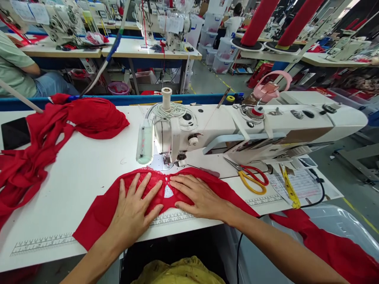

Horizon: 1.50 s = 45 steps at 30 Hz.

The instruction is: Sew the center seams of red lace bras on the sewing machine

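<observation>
Red garment (pixel 160 195) lies on the white table (pixel 77 173) under 2 hands, neither gripping it. The left hand (pixel 133 205) is palm down, fingers spread wide; the right hand (pixel 203 197) rests opposite, fingers closer together, thumb apart. Between them the 2 sides meet above a small gap, so that join looks made. Just beyond the fingertips is the sewing machine's presser foot (pixel 167 158); the lacy edge seems short of it, so no stitching appears under way, and how much is left I cannot tell. Right of the right hand lie scissors (pixel 241 168); past the left hand is a red cloth heap (pixel 91 117), whether sewn or unsewn is unclear
</observation>
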### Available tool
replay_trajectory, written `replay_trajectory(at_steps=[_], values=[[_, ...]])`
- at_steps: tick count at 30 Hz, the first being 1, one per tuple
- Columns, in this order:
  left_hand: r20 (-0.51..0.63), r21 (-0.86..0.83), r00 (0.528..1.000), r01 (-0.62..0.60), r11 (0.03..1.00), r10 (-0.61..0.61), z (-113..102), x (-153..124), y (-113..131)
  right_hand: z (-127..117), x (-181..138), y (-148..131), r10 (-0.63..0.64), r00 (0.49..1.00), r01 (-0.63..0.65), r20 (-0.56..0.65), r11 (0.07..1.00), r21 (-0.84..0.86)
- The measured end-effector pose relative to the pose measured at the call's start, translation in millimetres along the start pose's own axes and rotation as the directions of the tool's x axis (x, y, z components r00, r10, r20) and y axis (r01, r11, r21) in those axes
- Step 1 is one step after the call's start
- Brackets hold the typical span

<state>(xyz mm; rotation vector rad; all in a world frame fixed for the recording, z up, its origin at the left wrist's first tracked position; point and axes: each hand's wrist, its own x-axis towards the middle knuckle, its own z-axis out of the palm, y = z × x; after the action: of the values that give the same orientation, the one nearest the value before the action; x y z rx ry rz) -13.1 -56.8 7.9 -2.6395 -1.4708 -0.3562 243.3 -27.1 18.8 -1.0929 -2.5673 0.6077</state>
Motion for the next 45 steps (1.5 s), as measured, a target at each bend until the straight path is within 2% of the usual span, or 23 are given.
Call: replay_trajectory(at_steps=[4, 6, 8, 14, 18, 24, 30, 34, 39, 45], values=[[-0.18, -0.083, 0.982, -0.066, 0.994, 0.05, -16, -7, 26, -8, 8, -14, -0.076, 0.991, 0.079, -0.107, 0.996, 0.03], [-0.276, -0.112, 0.96, -0.088, 0.99, 0.054, -18, -13, 39, -6, 16, -19, -0.084, 0.985, 0.094, -0.153, 0.994, 0.055], [-0.324, -0.113, 0.945, -0.082, 0.99, 0.041, -14, -19, 49, 0, 25, -22, -0.076, 0.985, 0.09, -0.157, 0.992, 0.085], [-0.311, -0.058, 0.95, -0.048, 0.997, 0.027, 2, -33, 58, 16, 42, -17, -0.015, 0.993, 0.033, -0.116, 0.987, 0.156], [-0.308, -0.059, 0.951, -0.03, 0.998, 0.011, 3, -36, 59, 13, 42, -17, 0.006, 0.996, 0.011, -0.092, 0.984, 0.179], [-0.304, -0.148, 0.947, 0.06, 0.987, -0.103, 5, -32, 65, 10, 42, -18, 0.024, 0.997, -0.011, -0.067, 0.982, 0.191], [-0.317, -0.086, 0.945, 0.058, 0.995, -0.083, 6, -30, 68, 11, 43, -17, 0.029, 0.999, -0.024, -0.024, 0.984, 0.178], [-0.318, -0.043, 0.947, 0.028, 0.999, -0.04, 2, -29, 67, 12, 45, -14, 0.041, 0.998, -0.033, -0.04, 0.98, 0.198], [-0.306, -0.019, 0.952, 0.021, 1.0, -0.025, -1, -27, 65, 3, 39, -7, 0.0, 0.998, 0.022, -0.061, 0.936, 0.353], [-0.255, -0.003, 0.967, 0.03, 1.0, -0.029, 1, -31, 65, 3, 23, -2, -0.179, 0.981, 0.19, -0.079, 0.967, 0.169]])
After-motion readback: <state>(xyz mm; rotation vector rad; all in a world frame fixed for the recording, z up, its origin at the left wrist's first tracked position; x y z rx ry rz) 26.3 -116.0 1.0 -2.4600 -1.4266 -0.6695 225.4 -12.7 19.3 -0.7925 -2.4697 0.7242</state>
